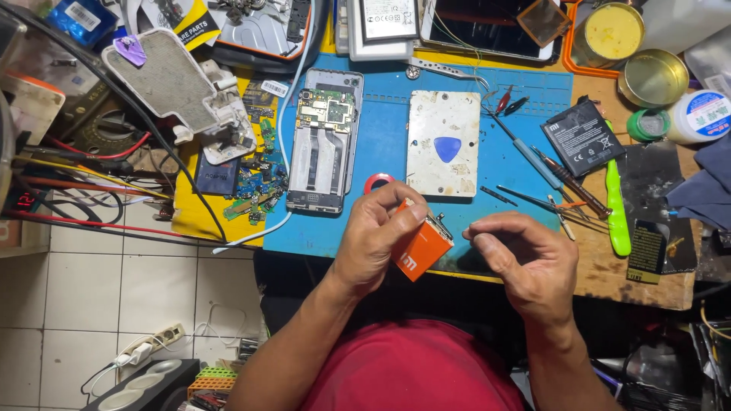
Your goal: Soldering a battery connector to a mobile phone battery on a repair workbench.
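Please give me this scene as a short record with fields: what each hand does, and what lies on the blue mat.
left hand: left hand grips a small orange cardboard box, flap open
right hand: right hand pinched shut beside the box; whether it holds anything cannot be told
surface: blue work mat
on mat: opened grey phone with bare circuit board; white worn metal plate bearing a blue triangular pick
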